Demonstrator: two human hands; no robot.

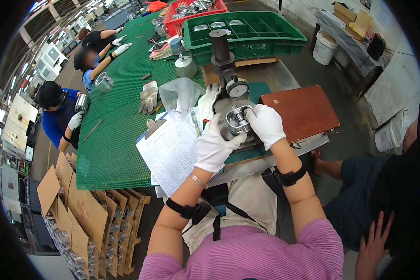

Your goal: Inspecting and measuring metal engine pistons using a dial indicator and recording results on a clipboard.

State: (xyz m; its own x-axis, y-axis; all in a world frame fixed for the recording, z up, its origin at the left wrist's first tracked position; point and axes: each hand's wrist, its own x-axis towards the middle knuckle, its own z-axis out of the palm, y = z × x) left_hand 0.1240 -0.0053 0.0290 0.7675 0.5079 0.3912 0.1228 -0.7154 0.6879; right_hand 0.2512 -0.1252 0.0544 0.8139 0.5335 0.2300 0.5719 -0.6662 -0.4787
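My left hand, in a white glove, closes on the near left side of a shiny metal part. My right hand, gloved likewise, grips the same part from the right. The part has a rounded frame with a short shaft across its middle. It is at the round steel base of a dial gauge stand, just below the dial. Whether the part touches the base I cannot tell. Left of my left hand lies a clipboard with written sheets, with a pen on the papers.
A wooden case sits right of the stand, a divided green crate behind it. Gloves, a plastic bag and a jar stand leftward on the green mat. Co-workers work along the left edge; another person is close right.
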